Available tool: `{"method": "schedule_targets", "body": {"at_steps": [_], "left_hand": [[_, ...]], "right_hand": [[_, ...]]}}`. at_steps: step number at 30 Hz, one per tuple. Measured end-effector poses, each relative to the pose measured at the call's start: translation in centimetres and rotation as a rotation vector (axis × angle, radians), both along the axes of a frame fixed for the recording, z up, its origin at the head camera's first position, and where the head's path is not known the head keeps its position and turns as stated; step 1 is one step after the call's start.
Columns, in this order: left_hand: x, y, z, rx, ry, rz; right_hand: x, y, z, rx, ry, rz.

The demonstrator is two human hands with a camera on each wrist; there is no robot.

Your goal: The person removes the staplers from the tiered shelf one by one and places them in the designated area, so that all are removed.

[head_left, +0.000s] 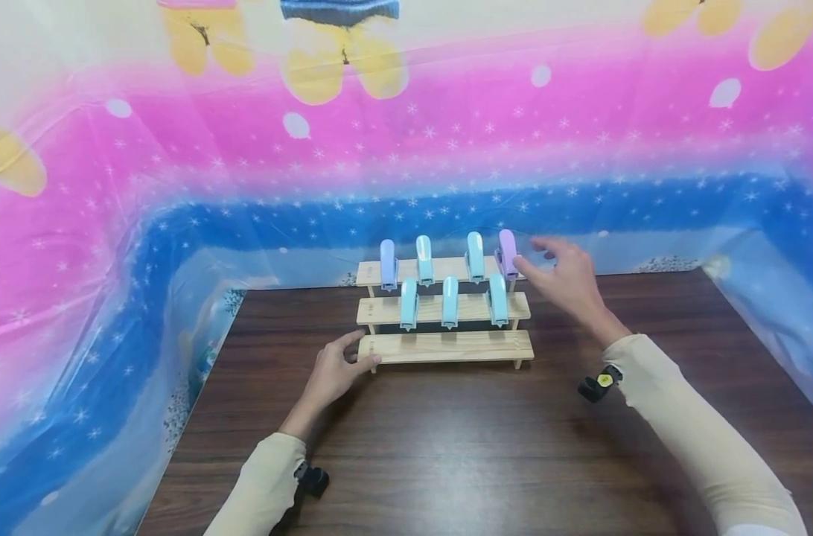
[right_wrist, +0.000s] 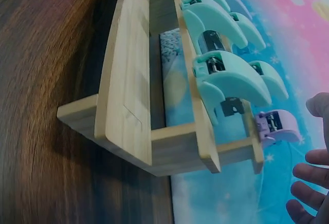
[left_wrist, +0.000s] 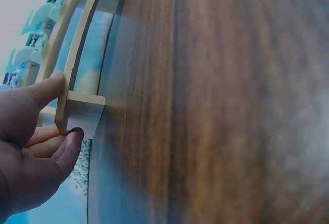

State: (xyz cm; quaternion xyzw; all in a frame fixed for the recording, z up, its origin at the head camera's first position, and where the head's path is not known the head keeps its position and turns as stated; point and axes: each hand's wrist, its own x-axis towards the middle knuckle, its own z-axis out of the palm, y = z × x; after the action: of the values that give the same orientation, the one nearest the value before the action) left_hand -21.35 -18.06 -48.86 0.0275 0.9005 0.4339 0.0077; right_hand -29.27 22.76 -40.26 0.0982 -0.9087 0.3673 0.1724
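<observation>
A three-step wooden rack (head_left: pixel 447 346) stands on the table, holding several small staplers. On the middle step are mint-green staplers (head_left: pixel 450 301). The top step carries a periwinkle stapler (head_left: pixel 388 264) at its left end, light-blue ones (head_left: pixel 474 257) between, and a purple stapler (head_left: pixel 507 253) at its right end. My left hand (head_left: pixel 333 368) pinches the left end of the lowest step, thumb on the board and fingers below it (left_wrist: pixel 46 147). Beside the purple stapler, my right hand (head_left: pixel 567 275) has its fingers spread, holding nothing, the thumb tip right at the stapler's side.
The dark wood-grain table (head_left: pixel 447 447) extends in front of the rack and to both sides. A pink and blue patterned cloth (head_left: pixel 447 149) hangs behind it and along the table's sides. Each wrist wears a small black camera (head_left: pixel 597 383) on a strap.
</observation>
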Motion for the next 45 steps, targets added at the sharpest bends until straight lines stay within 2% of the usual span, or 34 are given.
{"method": "schedule_targets", "body": {"at_steps": [19,32,45], "left_hand": [[0.0,-0.1,-0.1,-0.003,0.005,-0.002],[0.0,-0.2,0.0,-0.007,0.0,-0.003],[0.0,-0.3,-0.1,0.004,0.003,-0.011]], "right_hand": [[-1.5,-2.1,-1.3,-0.067,-0.056,-0.046],[-1.6,-2.7,-1.5,-0.084,-0.047,-0.082],[-1.8,-2.6,-1.3,-0.17,-0.097,-0.093]]}}
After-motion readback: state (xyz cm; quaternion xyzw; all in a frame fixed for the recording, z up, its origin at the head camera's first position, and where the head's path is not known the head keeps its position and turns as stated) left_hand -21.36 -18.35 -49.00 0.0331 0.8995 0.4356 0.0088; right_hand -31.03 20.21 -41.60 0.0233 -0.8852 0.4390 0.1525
